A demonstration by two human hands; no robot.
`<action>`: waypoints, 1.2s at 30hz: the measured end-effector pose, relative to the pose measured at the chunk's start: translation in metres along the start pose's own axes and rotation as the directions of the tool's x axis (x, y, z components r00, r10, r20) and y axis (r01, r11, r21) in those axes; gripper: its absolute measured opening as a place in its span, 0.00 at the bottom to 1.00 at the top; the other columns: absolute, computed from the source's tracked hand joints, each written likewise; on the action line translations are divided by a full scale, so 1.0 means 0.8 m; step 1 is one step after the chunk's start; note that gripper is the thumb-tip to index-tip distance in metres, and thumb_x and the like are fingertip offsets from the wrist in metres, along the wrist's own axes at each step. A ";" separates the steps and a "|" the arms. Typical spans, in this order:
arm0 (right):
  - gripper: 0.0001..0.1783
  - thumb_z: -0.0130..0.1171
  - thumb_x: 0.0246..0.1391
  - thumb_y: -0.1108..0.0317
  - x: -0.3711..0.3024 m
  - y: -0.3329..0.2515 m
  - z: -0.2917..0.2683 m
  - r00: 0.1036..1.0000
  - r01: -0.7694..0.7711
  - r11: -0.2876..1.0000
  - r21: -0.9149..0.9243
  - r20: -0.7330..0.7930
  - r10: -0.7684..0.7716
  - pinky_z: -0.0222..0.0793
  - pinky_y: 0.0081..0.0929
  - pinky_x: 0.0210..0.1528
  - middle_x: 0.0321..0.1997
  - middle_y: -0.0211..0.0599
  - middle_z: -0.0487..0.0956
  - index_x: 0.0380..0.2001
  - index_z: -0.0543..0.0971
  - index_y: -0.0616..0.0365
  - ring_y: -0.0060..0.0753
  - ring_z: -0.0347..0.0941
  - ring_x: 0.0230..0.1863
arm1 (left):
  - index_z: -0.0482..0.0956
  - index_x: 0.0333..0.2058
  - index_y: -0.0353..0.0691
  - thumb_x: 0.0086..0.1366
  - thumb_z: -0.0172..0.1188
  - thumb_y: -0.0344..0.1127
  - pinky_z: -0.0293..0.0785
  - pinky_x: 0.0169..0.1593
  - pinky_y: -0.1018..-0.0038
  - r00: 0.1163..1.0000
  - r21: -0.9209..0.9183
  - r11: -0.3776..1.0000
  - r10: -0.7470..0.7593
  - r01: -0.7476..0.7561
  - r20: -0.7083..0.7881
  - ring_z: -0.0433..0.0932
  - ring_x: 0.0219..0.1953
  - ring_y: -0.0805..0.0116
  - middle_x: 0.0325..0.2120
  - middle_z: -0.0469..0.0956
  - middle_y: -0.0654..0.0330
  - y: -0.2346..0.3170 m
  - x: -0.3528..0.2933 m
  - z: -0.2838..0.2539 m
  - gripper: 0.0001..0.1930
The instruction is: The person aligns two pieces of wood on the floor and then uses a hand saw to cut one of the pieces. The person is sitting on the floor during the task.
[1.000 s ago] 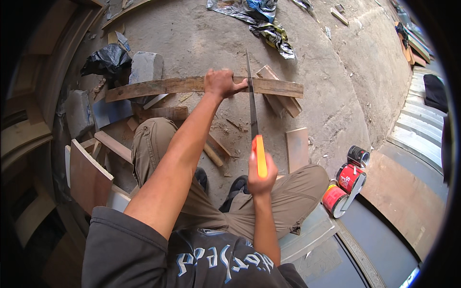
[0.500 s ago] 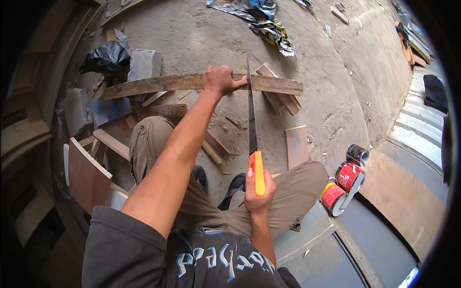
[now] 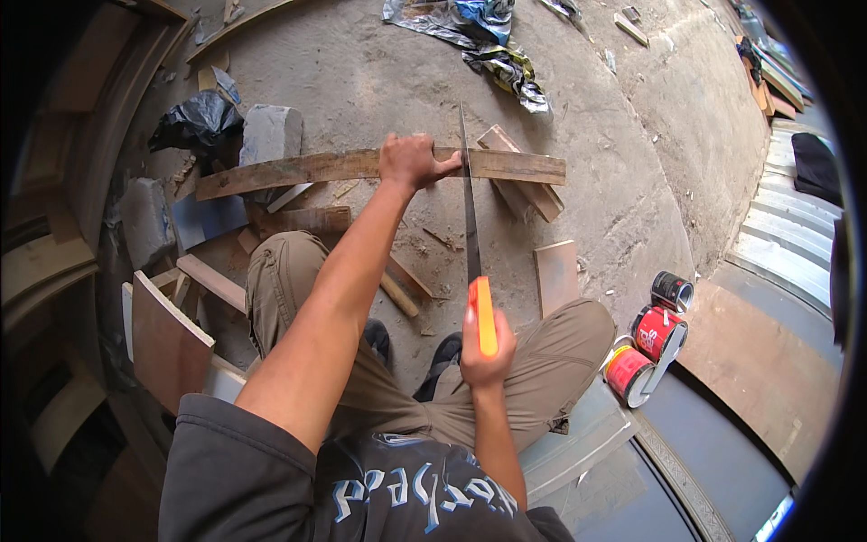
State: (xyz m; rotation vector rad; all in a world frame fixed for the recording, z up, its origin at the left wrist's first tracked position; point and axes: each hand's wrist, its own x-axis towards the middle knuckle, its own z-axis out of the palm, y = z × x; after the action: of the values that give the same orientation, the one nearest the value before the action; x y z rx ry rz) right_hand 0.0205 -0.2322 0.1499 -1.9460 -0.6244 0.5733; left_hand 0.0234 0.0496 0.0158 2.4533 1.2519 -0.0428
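Wooden plank lies crosswise ahead of the knees, right part over a short wood offcut, left part by a concrete block. Orange-handled handsaw crosses it: over the last second drawn back toward the body, then slightly forward again. Plank hardly shifted, still one piece; looks mid-cut, depth can't be told. Left hand clamped over plank, thumb just beside the saw; right hand closed round the handle. Farther out: black plastic bag left, red can right.
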 end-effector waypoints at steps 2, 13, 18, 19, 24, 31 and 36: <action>0.13 0.62 0.58 0.65 0.039 0.000 0.014 1.000 0.016 1.000 -0.024 0.017 -0.015 0.64 0.29 0.22 0.15 0.36 0.70 0.25 0.73 0.61 0.26 0.66 0.17 | 0.85 0.27 0.40 0.52 0.52 0.77 0.70 0.48 0.64 1.000 -0.007 1.000 0.014 -0.014 -0.022 0.83 0.31 0.57 0.27 0.84 0.51 0.003 0.001 0.002 0.39; 0.12 0.57 0.61 0.64 0.005 -0.005 -0.007 0.981 -0.187 0.979 0.081 0.068 0.182 0.63 0.21 0.26 0.21 0.28 0.73 0.29 0.76 0.62 0.18 0.66 0.22 | 0.82 0.25 0.42 0.65 0.47 0.63 0.71 0.45 0.60 0.988 -0.032 0.999 0.035 -0.041 -0.149 0.81 0.26 0.54 0.21 0.81 0.51 -0.007 0.005 0.017 0.29; 0.13 0.55 0.62 0.63 0.097 0.005 0.025 0.993 -0.079 0.994 0.073 0.091 0.073 0.61 0.20 0.24 0.19 0.26 0.72 0.27 0.75 0.60 0.16 0.65 0.22 | 0.82 0.24 0.42 0.66 0.45 0.56 0.71 0.45 0.59 0.993 -0.056 0.998 0.030 -0.036 -0.113 0.81 0.27 0.53 0.21 0.81 0.50 0.001 0.012 0.019 0.26; 0.11 0.59 0.60 0.67 0.092 0.004 0.026 0.995 -0.062 0.995 0.079 0.077 0.056 0.63 0.24 0.26 0.19 0.31 0.70 0.29 0.75 0.63 0.21 0.64 0.22 | 0.82 0.24 0.42 0.67 0.45 0.56 0.72 0.45 0.59 0.992 -0.048 0.998 0.027 -0.033 -0.124 0.81 0.26 0.53 0.21 0.81 0.49 -0.001 0.013 0.020 0.26; 0.13 0.60 0.59 0.67 -0.023 -0.002 -0.015 0.996 -0.076 0.997 -0.002 0.040 0.076 0.62 0.25 0.25 0.18 0.32 0.70 0.24 0.72 0.61 0.19 0.64 0.21 | 0.83 0.24 0.43 0.67 0.45 0.54 0.73 0.43 0.57 0.981 -0.073 0.996 0.034 -0.049 -0.189 0.82 0.25 0.52 0.20 0.81 0.49 -0.007 0.011 0.029 0.25; 0.13 0.63 0.57 0.68 -0.003 -0.030 -0.017 0.983 -0.112 0.992 -0.065 0.137 0.120 0.62 0.23 0.23 0.17 0.27 0.70 0.24 0.70 0.59 0.18 0.66 0.20 | 0.85 0.25 0.43 0.65 0.45 0.55 0.74 0.42 0.57 0.991 -0.062 0.998 -0.007 -0.002 -0.135 0.82 0.25 0.52 0.21 0.81 0.48 -0.004 0.019 0.012 0.26; 0.11 0.63 0.58 0.68 -0.030 -0.038 -0.034 0.994 -0.103 0.971 0.215 0.068 0.091 0.67 0.20 0.31 0.26 0.29 0.75 0.36 0.74 0.64 0.19 0.70 0.26 | 0.85 0.25 0.42 0.66 0.44 0.56 0.73 0.43 0.58 0.996 -0.062 0.998 0.006 -0.011 -0.089 0.82 0.26 0.51 0.21 0.81 0.48 -0.003 0.009 0.013 0.28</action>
State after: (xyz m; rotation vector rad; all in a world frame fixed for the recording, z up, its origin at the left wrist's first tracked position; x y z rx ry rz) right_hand 0.0140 -0.2538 0.1917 -1.7644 -0.4817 0.7306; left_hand 0.0273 0.0532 0.0035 2.4303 1.2602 0.1072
